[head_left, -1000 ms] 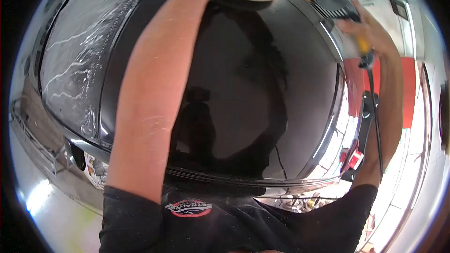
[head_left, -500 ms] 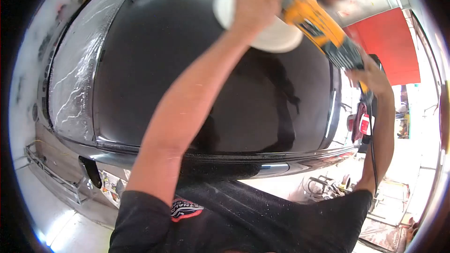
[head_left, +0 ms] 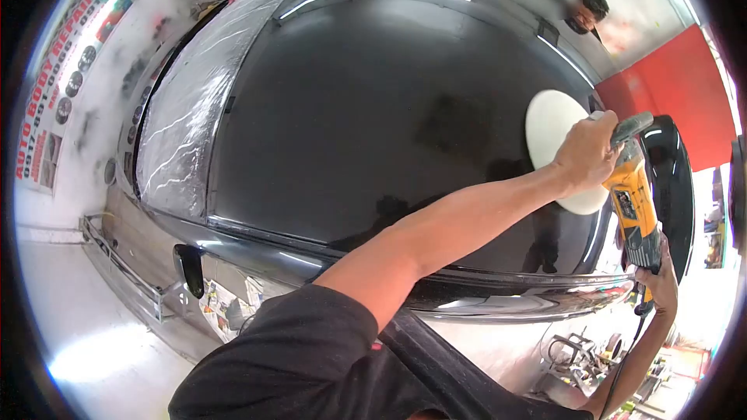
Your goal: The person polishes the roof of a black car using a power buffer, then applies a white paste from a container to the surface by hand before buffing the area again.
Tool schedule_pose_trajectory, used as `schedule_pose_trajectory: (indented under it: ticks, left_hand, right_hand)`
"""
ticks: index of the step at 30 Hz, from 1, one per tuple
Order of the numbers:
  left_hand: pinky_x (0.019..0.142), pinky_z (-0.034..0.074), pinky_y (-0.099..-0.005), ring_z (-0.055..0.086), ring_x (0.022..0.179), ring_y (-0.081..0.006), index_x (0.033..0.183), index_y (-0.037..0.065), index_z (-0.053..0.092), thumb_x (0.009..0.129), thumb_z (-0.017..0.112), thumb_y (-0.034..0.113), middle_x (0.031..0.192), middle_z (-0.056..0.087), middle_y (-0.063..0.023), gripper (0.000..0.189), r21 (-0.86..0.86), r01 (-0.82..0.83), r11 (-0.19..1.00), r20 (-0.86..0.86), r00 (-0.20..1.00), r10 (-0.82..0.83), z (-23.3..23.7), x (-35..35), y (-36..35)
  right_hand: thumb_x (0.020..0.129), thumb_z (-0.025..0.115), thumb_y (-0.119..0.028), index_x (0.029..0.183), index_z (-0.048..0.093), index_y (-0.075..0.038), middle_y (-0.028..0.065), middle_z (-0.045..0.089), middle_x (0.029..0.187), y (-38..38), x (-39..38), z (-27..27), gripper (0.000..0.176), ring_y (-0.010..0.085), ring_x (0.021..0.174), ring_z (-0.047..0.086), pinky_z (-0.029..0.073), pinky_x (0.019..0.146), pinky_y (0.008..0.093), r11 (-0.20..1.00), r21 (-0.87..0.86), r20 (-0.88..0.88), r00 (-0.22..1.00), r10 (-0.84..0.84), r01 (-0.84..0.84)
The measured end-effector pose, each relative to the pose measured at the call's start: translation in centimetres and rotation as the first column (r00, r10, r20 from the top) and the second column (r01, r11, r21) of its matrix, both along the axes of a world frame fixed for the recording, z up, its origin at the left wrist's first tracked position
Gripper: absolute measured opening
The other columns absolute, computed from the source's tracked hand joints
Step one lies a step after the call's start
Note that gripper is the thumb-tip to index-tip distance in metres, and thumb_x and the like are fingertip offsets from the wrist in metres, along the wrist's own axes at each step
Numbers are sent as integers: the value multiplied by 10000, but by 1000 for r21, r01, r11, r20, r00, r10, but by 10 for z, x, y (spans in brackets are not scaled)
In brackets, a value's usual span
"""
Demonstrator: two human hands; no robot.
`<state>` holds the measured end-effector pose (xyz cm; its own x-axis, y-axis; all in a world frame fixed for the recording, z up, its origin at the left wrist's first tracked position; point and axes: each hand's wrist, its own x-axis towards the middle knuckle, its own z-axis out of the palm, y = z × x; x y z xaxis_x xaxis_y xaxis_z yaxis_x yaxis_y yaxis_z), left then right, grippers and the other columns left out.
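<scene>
A yellow and grey electric polisher [head_left: 632, 198] with a round white pad [head_left: 554, 140] rests flat on the glossy black car roof [head_left: 373, 109] near its right edge. My left hand [head_left: 587, 154] grips the polisher's head handle above the pad. My right hand [head_left: 661, 278] holds the rear grip of the tool, lower right, where the black cord hangs down. My left arm stretches across the roof from the lower middle.
Clear plastic sheeting [head_left: 187, 132] covers the windscreen at the left. A black side mirror [head_left: 189, 268] sticks out at the lower left. Another person's head [head_left: 585, 9] shows beyond the car, by a red wall [head_left: 677, 93]. Workshop clutter [head_left: 576, 350] lies on the floor at the lower right.
The polisher and both hands have slid from the top middle of the roof to its right edge. The view has swung left, showing more of the windscreen and wall.
</scene>
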<state>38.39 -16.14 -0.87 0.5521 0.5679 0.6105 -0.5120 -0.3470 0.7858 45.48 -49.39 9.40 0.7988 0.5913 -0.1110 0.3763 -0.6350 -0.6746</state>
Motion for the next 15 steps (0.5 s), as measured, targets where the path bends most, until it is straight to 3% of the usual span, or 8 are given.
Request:
schedule_pose_trajectory:
  ticks: [3,5,7,9,11,13,15]
  left_hand:
    - [643,518,-480,706,768,-423,957,-8,533,889,733,107,795,654,-251,241,-69,-73,995,-26,997,72,0,-47,48]
    - [627,520,-463,705,739,-418,977,-7,549,896,735,133,766,654,-245,246,-116,-193,974,21,980,197,-7,-74,86]
    - [644,534,-439,715,748,-404,998,-16,577,910,733,158,774,659,-248,250,-112,-282,953,-79,958,274,-4,-114,131]
    - [668,552,-409,739,762,-332,1030,-26,608,919,728,176,805,691,-231,260,-153,-368,917,-60,930,363,-11,-145,175]
    - [719,566,-374,730,802,-219,1058,-20,645,927,707,134,879,734,-177,212,-213,-433,876,-178,898,401,-10,-183,214]
    - [749,559,-353,706,816,-182,1053,-6,661,920,709,114,888,731,-153,186,-168,-560,811,-4,823,568,-20,-211,253]
    - [766,551,-332,668,812,-143,1057,11,674,899,729,114,880,727,-116,196,-160,-647,745,27,752,659,-35,-243,291]
  right_hand:
    - [686,935,-252,1579,323,-39,42,617,1187,79,-23,31,1104,121,952,603,521,781,253,983,-58,-90,981,171,-177]
    - [697,780,24,1587,323,-39,34,621,1210,141,-41,46,1002,129,996,613,522,822,257,973,-110,-174,968,182,-203]
    - [678,701,114,1590,326,-39,37,619,1219,194,-51,50,998,123,1011,613,520,827,253,969,-60,-155,962,227,-238]
    - [691,753,73,1590,338,-41,59,601,1279,244,-46,52,996,137,1084,592,499,885,261,938,-153,-123,948,293,-310]
    - [709,808,8,1588,350,-42,89,574,1365,302,-48,56,993,175,1191,567,465,995,294,887,-269,-97,927,363,-376]
    - [719,844,-101,1587,352,-44,112,570,1385,356,-53,48,999,218,1249,549,426,1068,336,791,-274,-4,823,568,-547]
    - [720,863,-201,1584,357,-48,142,565,1399,411,-79,46,1012,255,1307,522,376,1129,370,704,-372,118,721,683,-605]
